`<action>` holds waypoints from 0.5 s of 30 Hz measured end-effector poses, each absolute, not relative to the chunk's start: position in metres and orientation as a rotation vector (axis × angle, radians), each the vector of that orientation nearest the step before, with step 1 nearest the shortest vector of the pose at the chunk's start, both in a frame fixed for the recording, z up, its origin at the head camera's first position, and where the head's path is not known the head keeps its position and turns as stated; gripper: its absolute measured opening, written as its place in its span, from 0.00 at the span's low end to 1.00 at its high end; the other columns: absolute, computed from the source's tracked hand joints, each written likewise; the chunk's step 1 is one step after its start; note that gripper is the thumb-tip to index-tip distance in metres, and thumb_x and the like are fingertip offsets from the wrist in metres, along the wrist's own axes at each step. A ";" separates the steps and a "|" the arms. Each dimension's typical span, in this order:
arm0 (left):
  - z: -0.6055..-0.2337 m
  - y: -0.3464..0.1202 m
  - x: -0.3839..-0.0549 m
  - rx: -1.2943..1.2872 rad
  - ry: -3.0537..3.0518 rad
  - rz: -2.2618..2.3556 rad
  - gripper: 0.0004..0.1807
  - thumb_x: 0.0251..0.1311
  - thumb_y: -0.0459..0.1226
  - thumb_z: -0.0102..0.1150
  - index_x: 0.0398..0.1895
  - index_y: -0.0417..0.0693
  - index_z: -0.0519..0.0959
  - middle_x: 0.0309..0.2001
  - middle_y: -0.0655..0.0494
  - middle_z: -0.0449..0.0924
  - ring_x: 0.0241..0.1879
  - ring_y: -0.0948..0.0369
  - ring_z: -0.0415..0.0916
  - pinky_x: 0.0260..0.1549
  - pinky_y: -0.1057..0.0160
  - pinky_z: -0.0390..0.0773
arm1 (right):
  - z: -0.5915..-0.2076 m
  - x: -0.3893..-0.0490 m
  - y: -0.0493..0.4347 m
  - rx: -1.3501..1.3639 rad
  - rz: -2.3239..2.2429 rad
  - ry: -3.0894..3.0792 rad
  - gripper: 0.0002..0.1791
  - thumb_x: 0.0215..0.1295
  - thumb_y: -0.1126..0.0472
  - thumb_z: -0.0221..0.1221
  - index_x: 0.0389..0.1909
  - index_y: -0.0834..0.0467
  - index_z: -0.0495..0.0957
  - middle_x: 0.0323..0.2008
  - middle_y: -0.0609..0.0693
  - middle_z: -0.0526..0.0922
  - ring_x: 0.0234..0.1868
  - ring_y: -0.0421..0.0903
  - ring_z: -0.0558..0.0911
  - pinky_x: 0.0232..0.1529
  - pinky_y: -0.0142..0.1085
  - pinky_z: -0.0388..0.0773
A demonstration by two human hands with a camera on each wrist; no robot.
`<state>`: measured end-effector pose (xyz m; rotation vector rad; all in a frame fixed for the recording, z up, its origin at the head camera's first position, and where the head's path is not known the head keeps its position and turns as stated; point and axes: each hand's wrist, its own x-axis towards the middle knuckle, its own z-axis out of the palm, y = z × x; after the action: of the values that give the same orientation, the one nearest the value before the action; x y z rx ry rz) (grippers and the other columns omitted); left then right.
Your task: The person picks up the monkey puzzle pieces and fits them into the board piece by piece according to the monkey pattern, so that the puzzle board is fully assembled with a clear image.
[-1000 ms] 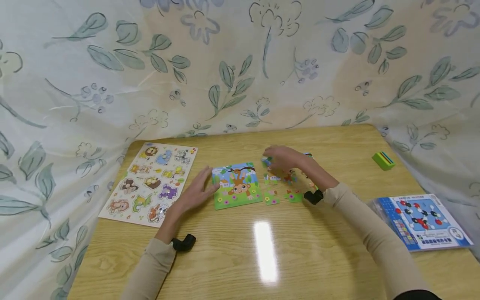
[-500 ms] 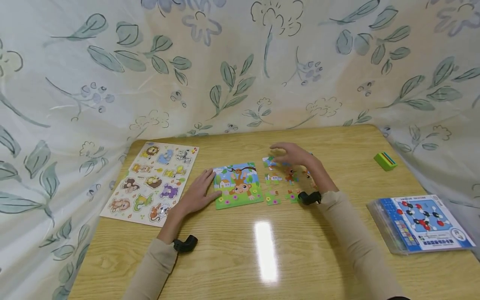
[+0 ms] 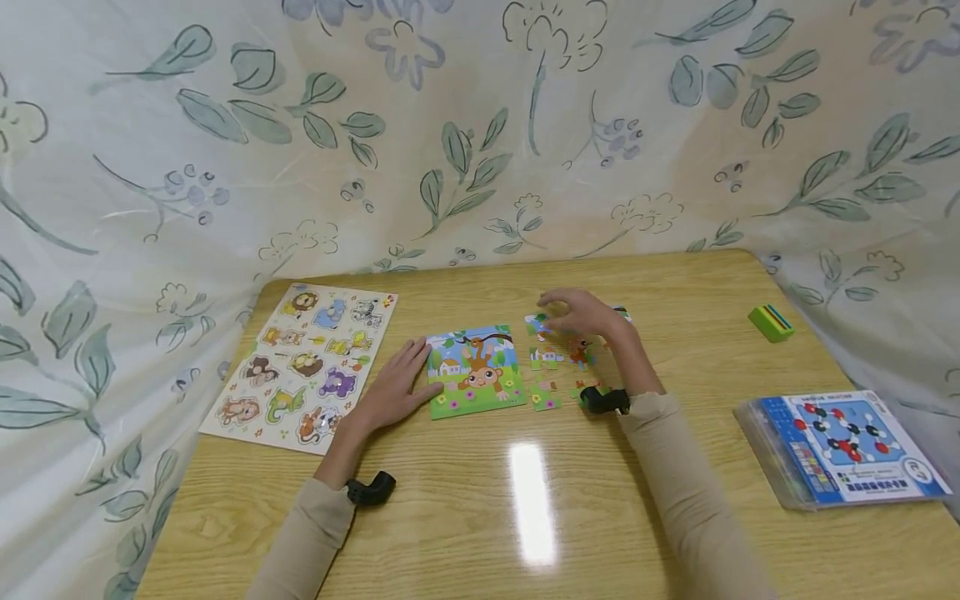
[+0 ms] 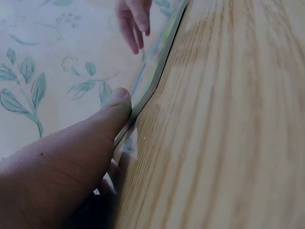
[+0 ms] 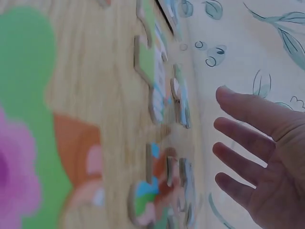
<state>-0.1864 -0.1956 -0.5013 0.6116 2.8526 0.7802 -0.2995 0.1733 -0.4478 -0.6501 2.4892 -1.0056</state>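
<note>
A monkey picture board [image 3: 478, 379] lies flat in the middle of the table. My left hand [image 3: 396, 385] rests along its left edge with relaxed fingers; in the left wrist view the thumb [image 4: 112, 107] touches the board's rim. To the board's right are several loose jigsaw pieces [image 3: 545, 398], spaced apart. My right hand [image 3: 583, 315] hovers over the far pieces, partly hiding them in the head view. Its fingers are spread and hold nothing in the right wrist view, where pieces with a brown patch [image 5: 167, 171] and a pink flower [image 5: 12, 162] show.
A white animal puzzle board [image 3: 300, 367] lies at the left, near my left forearm. At the right lie a blue-and-white packet with molecule pictures [image 3: 847, 446] and a small green block [image 3: 771, 323] with coloured stripes. A floral cloth [image 3: 480, 167] hangs behind the table [image 3: 450, 517].
My right hand has lifted from the upper-left loose piece, and its fingers have spread; its wrist has swung left. My left hand's fingers have settled flatter beside the board.
</note>
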 end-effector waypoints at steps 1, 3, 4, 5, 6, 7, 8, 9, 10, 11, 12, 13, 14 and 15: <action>-0.502 -0.196 -0.186 0.613 2.856 0.778 0.44 0.67 0.56 0.51 0.78 0.48 0.47 0.79 0.50 0.43 0.79 0.48 0.38 0.74 0.41 0.46 | -0.449 -0.299 0.173 -0.645 -1.014 2.485 0.27 0.68 0.61 0.59 0.66 0.63 0.68 0.72 0.62 0.62 0.73 0.64 0.58 0.68 0.59 0.63; -0.503 -0.196 -0.186 0.617 2.862 0.775 0.44 0.68 0.56 0.50 0.78 0.48 0.47 0.79 0.50 0.43 0.79 0.48 0.37 0.74 0.41 0.46 | -0.452 -0.297 0.172 -0.647 -1.001 2.490 0.27 0.68 0.61 0.59 0.66 0.63 0.68 0.70 0.62 0.64 0.73 0.64 0.59 0.68 0.59 0.63; -0.504 -0.196 -0.186 0.621 2.864 0.773 0.43 0.68 0.56 0.50 0.78 0.48 0.47 0.79 0.50 0.43 0.79 0.48 0.37 0.74 0.41 0.46 | -0.454 -0.296 0.172 -0.648 -0.988 2.494 0.28 0.68 0.61 0.59 0.67 0.63 0.68 0.70 0.62 0.65 0.72 0.64 0.60 0.68 0.59 0.63; -0.504 -0.195 -0.186 0.625 2.865 0.770 0.43 0.68 0.57 0.50 0.78 0.48 0.47 0.79 0.50 0.42 0.79 0.48 0.37 0.74 0.41 0.46 | -0.455 -0.296 0.172 -0.650 -0.970 2.501 0.28 0.67 0.60 0.59 0.67 0.63 0.67 0.69 0.62 0.66 0.72 0.63 0.62 0.68 0.59 0.64; -0.505 -0.195 -0.186 0.627 2.865 0.769 0.43 0.68 0.57 0.50 0.78 0.48 0.47 0.79 0.50 0.42 0.79 0.48 0.37 0.74 0.41 0.46 | -0.457 -0.295 0.172 -0.660 -0.953 2.505 0.29 0.67 0.60 0.60 0.67 0.63 0.68 0.69 0.62 0.67 0.71 0.63 0.63 0.68 0.58 0.64; -0.505 -0.195 -0.186 0.627 2.867 0.764 0.43 0.68 0.57 0.50 0.78 0.48 0.47 0.79 0.50 0.42 0.79 0.48 0.37 0.74 0.41 0.46 | -0.458 -0.295 0.172 -0.678 -0.937 2.510 0.28 0.67 0.61 0.60 0.66 0.64 0.68 0.68 0.63 0.68 0.70 0.63 0.63 0.67 0.58 0.64; -0.505 -0.195 -0.186 0.627 2.869 0.760 0.43 0.68 0.57 0.49 0.78 0.48 0.47 0.79 0.51 0.42 0.79 0.48 0.37 0.74 0.41 0.46 | -0.459 -0.295 0.172 -0.706 -0.912 2.523 0.28 0.66 0.61 0.61 0.65 0.64 0.69 0.67 0.63 0.68 0.69 0.63 0.65 0.67 0.58 0.65; -0.506 -0.195 -0.186 0.625 2.872 0.756 0.43 0.68 0.57 0.49 0.78 0.49 0.47 0.79 0.51 0.42 0.79 0.48 0.37 0.74 0.41 0.46 | -0.460 -0.295 0.171 -0.732 -0.900 2.530 0.27 0.65 0.61 0.61 0.64 0.64 0.70 0.66 0.63 0.69 0.69 0.63 0.65 0.67 0.57 0.65; -0.506 -0.195 -0.186 0.625 2.876 0.753 0.43 0.68 0.57 0.49 0.78 0.49 0.47 0.79 0.51 0.42 0.79 0.48 0.37 0.74 0.41 0.46 | -0.461 -0.295 0.171 -0.767 -0.888 2.538 0.26 0.65 0.62 0.62 0.62 0.65 0.72 0.66 0.64 0.69 0.68 0.64 0.66 0.67 0.57 0.65; -0.507 -0.195 -0.186 0.622 2.880 0.751 0.43 0.68 0.57 0.50 0.78 0.49 0.47 0.79 0.51 0.43 0.79 0.48 0.37 0.74 0.41 0.46 | -0.462 -0.295 0.170 -0.801 -0.876 2.545 0.24 0.64 0.62 0.62 0.61 0.65 0.73 0.65 0.65 0.70 0.67 0.64 0.66 0.67 0.58 0.65; -0.507 -0.195 -0.185 0.621 2.885 0.751 0.43 0.68 0.57 0.50 0.78 0.49 0.47 0.79 0.51 0.43 0.79 0.48 0.37 0.74 0.41 0.46 | -0.463 -0.295 0.169 -0.840 -0.860 2.552 0.23 0.64 0.63 0.62 0.59 0.65 0.75 0.64 0.65 0.70 0.67 0.65 0.67 0.67 0.58 0.65; -0.508 -0.196 -0.185 0.621 2.889 0.748 0.43 0.68 0.57 0.50 0.78 0.49 0.47 0.79 0.51 0.43 0.79 0.49 0.38 0.74 0.41 0.46 | -0.463 -0.295 0.169 -0.878 -0.834 2.566 0.21 0.65 0.63 0.62 0.57 0.65 0.76 0.63 0.66 0.70 0.66 0.66 0.67 0.66 0.59 0.65; -0.508 -0.196 -0.185 0.623 2.893 0.740 0.43 0.68 0.57 0.50 0.78 0.49 0.47 0.79 0.51 0.43 0.79 0.49 0.38 0.74 0.41 0.46 | -0.464 -0.295 0.168 -0.910 -0.807 2.579 0.20 0.65 0.63 0.62 0.56 0.65 0.77 0.62 0.66 0.71 0.65 0.66 0.67 0.66 0.59 0.65; -0.509 -0.196 -0.185 0.625 2.896 0.738 0.43 0.68 0.57 0.50 0.78 0.49 0.47 0.79 0.51 0.43 0.79 0.49 0.38 0.74 0.41 0.46 | -0.464 -0.294 0.167 -0.934 -0.789 2.587 0.19 0.65 0.63 0.61 0.55 0.65 0.78 0.62 0.66 0.71 0.65 0.67 0.67 0.65 0.59 0.66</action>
<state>-0.1852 -0.1961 -0.5087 0.6253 2.8961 0.7379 -0.2945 0.1674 -0.4635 -0.9342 2.5874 -0.7893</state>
